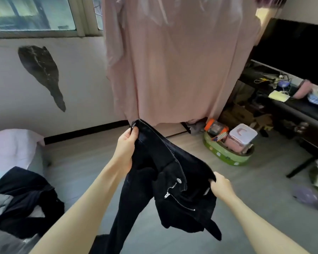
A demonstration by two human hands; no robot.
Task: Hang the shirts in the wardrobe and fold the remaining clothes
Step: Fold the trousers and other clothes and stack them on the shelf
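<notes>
Two hands: both hold one pair of black pants (160, 180) up in the air, in front of the pink curtain (173, 61).
Pants: held by the waist, with the zip open and a silver button showing; the legs hang down below the hands, and the waist top sits just under the bottom edge of the curtain.
Left hand (126, 143): up high, close under the curtain; the thumb and fingers pinch one end of the waistband.
Right hand (221, 186): lower down and to the right of the left hand; the fingers are curled tight round the other side of the waist.
Bed (13, 147): far left of the curtain, with a light sheet.
Dark clothes (24, 200): a pile on the bed, down low and left of the curtain.
Green basket (226, 158): on the floor just right of the curtain's bottom, with a pink box (240, 138) and a jar with an orange lid inside.
Desk (292, 110): right of the curtain, with papers and small things on top.
Screen (294, 50): black, on the desk, touching the curtain's right edge in this view.
Window (31, 13): up high, left of the curtain.
</notes>
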